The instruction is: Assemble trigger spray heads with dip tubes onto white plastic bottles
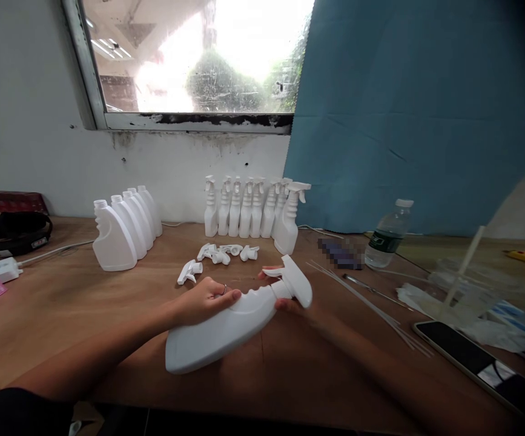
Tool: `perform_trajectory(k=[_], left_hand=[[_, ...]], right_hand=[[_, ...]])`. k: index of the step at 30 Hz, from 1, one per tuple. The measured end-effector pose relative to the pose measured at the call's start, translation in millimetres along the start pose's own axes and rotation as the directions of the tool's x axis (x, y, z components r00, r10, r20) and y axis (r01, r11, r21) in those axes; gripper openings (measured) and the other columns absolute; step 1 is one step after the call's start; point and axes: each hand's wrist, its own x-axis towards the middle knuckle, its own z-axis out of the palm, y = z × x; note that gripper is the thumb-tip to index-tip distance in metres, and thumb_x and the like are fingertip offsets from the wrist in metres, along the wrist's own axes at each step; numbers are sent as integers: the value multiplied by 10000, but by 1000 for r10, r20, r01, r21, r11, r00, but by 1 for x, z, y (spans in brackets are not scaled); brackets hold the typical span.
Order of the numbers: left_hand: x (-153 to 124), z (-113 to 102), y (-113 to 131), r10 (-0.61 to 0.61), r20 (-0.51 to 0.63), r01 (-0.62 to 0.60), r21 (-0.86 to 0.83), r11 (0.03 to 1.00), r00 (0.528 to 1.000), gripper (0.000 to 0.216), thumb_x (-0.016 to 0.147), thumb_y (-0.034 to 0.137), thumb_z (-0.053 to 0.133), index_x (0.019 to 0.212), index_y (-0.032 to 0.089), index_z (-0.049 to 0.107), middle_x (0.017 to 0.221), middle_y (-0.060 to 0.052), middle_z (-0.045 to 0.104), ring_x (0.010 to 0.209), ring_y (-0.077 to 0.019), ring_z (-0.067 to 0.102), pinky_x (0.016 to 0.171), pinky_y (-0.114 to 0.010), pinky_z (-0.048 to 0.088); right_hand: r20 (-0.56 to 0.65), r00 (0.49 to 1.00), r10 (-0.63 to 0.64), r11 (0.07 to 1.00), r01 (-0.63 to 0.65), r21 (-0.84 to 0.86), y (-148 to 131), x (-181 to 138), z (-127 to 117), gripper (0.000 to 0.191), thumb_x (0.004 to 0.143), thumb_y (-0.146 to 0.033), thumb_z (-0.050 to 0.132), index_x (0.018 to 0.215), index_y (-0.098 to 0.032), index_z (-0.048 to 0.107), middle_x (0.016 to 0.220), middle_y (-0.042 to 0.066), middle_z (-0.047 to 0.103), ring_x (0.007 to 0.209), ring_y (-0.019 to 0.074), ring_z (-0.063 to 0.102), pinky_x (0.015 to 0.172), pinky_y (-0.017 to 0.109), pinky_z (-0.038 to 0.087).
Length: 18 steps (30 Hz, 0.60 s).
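Observation:
A white spray bottle (226, 330) is held tilted over the table's near part, its base toward the lower left. My left hand (210, 298) wraps round the upper body of the bottle, thumb along its side. At the neck, my right hand (287, 303) grips the collar of the white trigger sprayer (296, 281), which sits on the bottle's mouth; some of its fingers are hidden behind. Just beyond lie several loose trigger sprayers (220, 257), one (190, 272) apart at the left.
Several bottles without sprayers (114, 242) stand in a row at the left. By the wall are several bottles with sprayers (246, 215). At the right are a water bottle (387, 239), thin white strips (375, 309), a phone (466, 357) and a plastic cup (459, 290).

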Motion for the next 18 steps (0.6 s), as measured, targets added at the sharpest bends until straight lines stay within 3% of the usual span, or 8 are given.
perform_trajectory(k=[4, 9, 11, 13, 15, 18], left_hand=[[-1, 0, 3, -36, 13, 37, -59, 998, 999, 583, 898, 645, 375, 581, 166, 279, 566, 31, 259, 523, -83, 237, 466, -248, 178], [3, -9, 2, -48, -3, 46, -234, 971, 999, 500, 868, 607, 464, 671, 148, 450, 603, 22, 385, 532, -87, 332, 473, -222, 231], [12, -18, -1, -72, -59, 49, -330, 943, 996, 474, 871, 592, 438, 806, 135, 543, 676, -14, 503, 573, -115, 437, 503, -226, 322], [29, -32, -3, -97, -144, 39, -359, 933, 985, 518, 886, 590, 361, 925, 121, 578, 771, -66, 592, 646, -164, 530, 555, -257, 409], [55, -46, -5, -95, -267, -2, -343, 939, 959, 560, 879, 602, 333, 956, 112, 593, 820, -98, 632, 704, -200, 578, 600, -280, 456], [106, -61, -6, -87, -493, -109, -356, 928, 866, 506, 820, 576, 461, 983, 119, 601, 865, -87, 647, 781, -210, 613, 654, -275, 494]], right_hand=[[5, 1000, 10, 1000, -10, -18, 6, 2, -2, 483, 663, -507, 794, 1032, -235, 640, 985, 75, 685, 916, 302, 654, 797, 420, 541], [81, 996, -45, 999, 48, -26, 13, 11, -13, 729, 708, -602, 726, 1307, -259, 491, 1112, 96, 630, 897, 265, 645, 788, 397, 539], [101, 992, -71, 978, 89, -190, 19, 15, -26, 745, 758, -583, 692, 1381, -290, 408, 1210, 106, 579, 941, 249, 632, 835, 410, 526], [112, 989, -92, 860, 136, -492, 27, 18, -42, 651, 833, -515, 641, 1402, -319, 394, 1381, 106, 459, 1144, 272, 544, 977, 462, 444], [139, 988, -69, 653, 150, -742, 39, 19, -58, 586, 872, -493, 589, 1403, -315, 416, 1483, 95, 352, 1326, 312, 371, 1086, 531, 302], [83, 993, 85, 484, 32, -874, 59, 20, -75, 635, 905, -539, 494, 1453, -246, 363, 1549, 123, 245, 1407, 330, 236, 1121, 545, 227]])
